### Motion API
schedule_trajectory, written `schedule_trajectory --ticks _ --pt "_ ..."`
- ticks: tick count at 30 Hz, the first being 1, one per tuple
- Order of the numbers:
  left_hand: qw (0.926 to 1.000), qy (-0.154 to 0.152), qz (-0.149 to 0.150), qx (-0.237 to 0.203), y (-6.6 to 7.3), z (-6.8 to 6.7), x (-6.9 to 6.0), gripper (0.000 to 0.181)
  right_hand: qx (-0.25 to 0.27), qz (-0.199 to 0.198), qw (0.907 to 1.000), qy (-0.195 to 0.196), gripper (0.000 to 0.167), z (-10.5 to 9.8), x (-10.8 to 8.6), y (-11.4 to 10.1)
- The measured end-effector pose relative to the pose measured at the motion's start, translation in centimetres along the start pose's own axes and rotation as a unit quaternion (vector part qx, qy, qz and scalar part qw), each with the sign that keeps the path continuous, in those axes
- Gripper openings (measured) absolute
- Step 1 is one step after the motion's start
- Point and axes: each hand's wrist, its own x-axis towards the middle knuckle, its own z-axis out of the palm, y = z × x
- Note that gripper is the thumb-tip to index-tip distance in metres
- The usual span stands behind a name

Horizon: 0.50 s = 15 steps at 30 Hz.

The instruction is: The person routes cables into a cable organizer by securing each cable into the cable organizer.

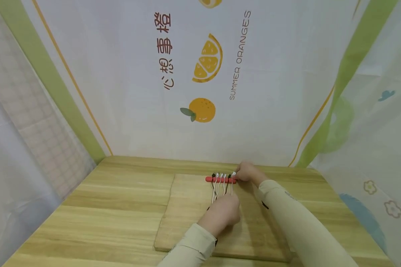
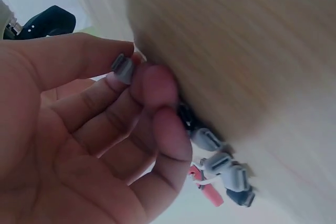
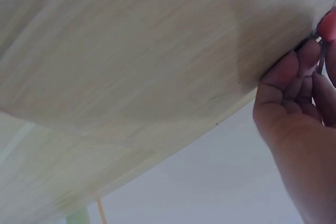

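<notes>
A red cable organizer strip [image 1: 208, 179] lies across the far part of a wooden board, with several white and black cables [image 1: 217, 189] side by side in it. Their small plugs [image 1: 221, 175] stick out past its far side. Nearer to me, my left hand [image 1: 224, 213] is over the cables; in the left wrist view it pinches a cable by its grey-white plug [image 2: 123, 70] between thumb and forefinger. My right hand [image 1: 248, 173] grips the strip's right end, beside a white plug [image 1: 234, 174]. Fingers curl there in the right wrist view, partly cut off by the frame edge.
The wooden board [image 1: 183, 222] lies on a wood-grain table [image 1: 120, 207]. A white cloth printed with oranges [image 1: 270, 111] hangs behind the table's far edge, and more cloths hang at both sides.
</notes>
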Motion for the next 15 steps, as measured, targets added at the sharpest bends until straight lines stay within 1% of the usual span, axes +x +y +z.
schedule_trajectory --ticks 3,5,7,10,12,13,15 --pt "0.9998 -0.013 -0.007 -0.014 0.3 -0.2 -0.1 0.018 -0.010 -0.015 0.9998 0.007 0.024 -0.1 -0.4 0.3" --pt "0.9996 -0.019 -0.008 -0.019 0.3 -0.2 -0.2 0.016 0.005 -0.018 0.9997 0.016 0.022 0.1 -0.7 0.5" --pt "0.9994 -0.021 0.001 -0.028 0.0 -0.2 -0.5 0.014 0.030 -0.017 0.9993 0.014 0.024 0.4 -1.0 0.8" --pt "0.9984 -0.016 0.017 -0.052 -0.9 -0.3 -1.0 0.013 0.081 0.000 0.9967 -0.003 0.034 0.7 -1.9 1.1" --pt "0.9975 -0.004 0.025 -0.066 -1.9 -0.5 -1.5 0.014 0.104 0.005 0.9943 -0.019 0.041 0.7 -2.7 1.3" --pt "0.9972 0.004 0.027 -0.069 -2.4 -0.7 -1.7 0.015 0.112 0.006 0.9933 -0.026 0.044 0.6 -3.1 1.2" --pt "0.9966 0.017 0.018 -0.079 -3.6 -1.2 -2.3 0.017 0.121 0.003 0.9919 -0.039 0.045 0.3 -4.1 0.9"
